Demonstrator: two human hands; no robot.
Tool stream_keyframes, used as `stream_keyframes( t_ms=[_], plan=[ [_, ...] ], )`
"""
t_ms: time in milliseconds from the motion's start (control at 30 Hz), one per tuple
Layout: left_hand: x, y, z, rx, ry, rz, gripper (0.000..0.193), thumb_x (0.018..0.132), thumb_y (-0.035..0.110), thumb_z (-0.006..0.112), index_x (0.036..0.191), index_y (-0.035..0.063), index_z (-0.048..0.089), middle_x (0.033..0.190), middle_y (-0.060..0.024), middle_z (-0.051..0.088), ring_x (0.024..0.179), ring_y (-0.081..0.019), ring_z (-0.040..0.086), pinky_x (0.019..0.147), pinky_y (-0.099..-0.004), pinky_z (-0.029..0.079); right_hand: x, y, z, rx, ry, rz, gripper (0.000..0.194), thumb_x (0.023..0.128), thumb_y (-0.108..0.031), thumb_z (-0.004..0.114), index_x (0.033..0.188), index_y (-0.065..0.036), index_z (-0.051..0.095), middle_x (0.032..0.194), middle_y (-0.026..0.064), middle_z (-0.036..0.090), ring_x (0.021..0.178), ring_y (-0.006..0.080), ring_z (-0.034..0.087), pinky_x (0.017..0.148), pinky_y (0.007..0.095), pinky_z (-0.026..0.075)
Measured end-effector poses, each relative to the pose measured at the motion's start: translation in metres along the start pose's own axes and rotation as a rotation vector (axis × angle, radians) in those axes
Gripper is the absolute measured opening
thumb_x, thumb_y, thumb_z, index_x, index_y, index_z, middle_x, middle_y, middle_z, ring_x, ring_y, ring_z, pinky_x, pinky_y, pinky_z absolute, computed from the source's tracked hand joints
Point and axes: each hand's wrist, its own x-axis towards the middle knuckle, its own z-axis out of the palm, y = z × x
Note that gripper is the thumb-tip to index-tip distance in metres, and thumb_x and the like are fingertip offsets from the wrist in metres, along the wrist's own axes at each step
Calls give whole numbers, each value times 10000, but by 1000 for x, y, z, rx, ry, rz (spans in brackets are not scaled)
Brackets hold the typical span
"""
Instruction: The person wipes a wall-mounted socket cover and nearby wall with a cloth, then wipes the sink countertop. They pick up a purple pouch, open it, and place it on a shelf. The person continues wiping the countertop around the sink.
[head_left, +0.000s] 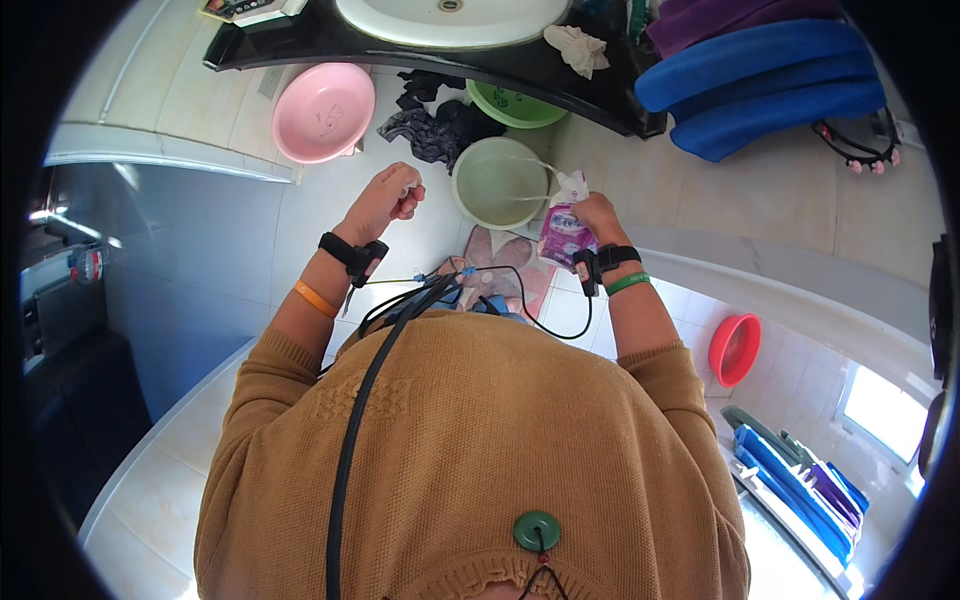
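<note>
My right hand (598, 212) grips a purple and white plastic packet (564, 229) by its upper side. Two pale, thin streaks run between the packet's top and the pale green basin (499, 184); whether liquid or powder, I cannot tell. To the basin's left is my left hand (390, 196), its fingers curled round a small whitish scrap. Dark, crumpled wet-looking cloth (439, 127) lies on the floor behind the pale basin, beside a brighter green basin (517, 105) partly under the counter.
A pink basin (324, 112) stands at the left wall. Above is a black counter (420, 64) with a white sink (454, 30) and a crumpled pale cloth (577, 49). Blue towels (765, 82) hang at the right. A patterned mat (499, 266) lies underfoot; black cables (397, 322) cross my front.
</note>
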Motion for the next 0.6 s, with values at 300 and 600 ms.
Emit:
stream_keyframes(
  t_ms=[300,600],
  plan=[
    [20,-16,16,61,-181,-63,131,870,88,505,956,73,603,787,-15,584,539,-33,403,477,-176,312,16,17,15,214,-6,10,357,709,-196,680,986,29,700,1030,252,689,1019,385,663,875,401,520],
    [51,-61,63,284,-254,-218,246,952,306,605,861,79,627,700,24,534,477,-35,351,429,-204,251,16,22,16,289,19,36,349,696,-172,676,973,39,702,1024,263,686,1016,392,663,877,402,516]
  ],
)
